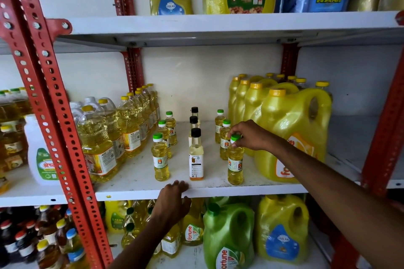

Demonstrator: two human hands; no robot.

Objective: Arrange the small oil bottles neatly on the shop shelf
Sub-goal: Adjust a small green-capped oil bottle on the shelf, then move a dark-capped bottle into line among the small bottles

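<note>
The middle shelf is white and carries 9 small bottles in 3 rows that go from front to back. The landmark is the front black-cap bottle, which stands upright in the middle row near the shelf edge. Behind it stand 2 more black-cap bottles, one after the other.

Left of the landmark is a row of 3 green-cap bottles, all upright, with yellow oil. Right of the landmark is another row of 3 green-cap bottles. The front one of this row, the held bottle, stands on the shelf about level with the landmark.

The right hand comes in from the right and pinches the green cap of the held bottle with the fingertips; the bottle bottom seems to touch the shelf. The left hand is below and a little left of the landmark, fingers together and laid flat on the front edge of the shelf, holding nothing.

Far left of the landmark stand big clear bottles with yellow caps. Far right of it stand yellow jugs, just beside the right row.
</note>
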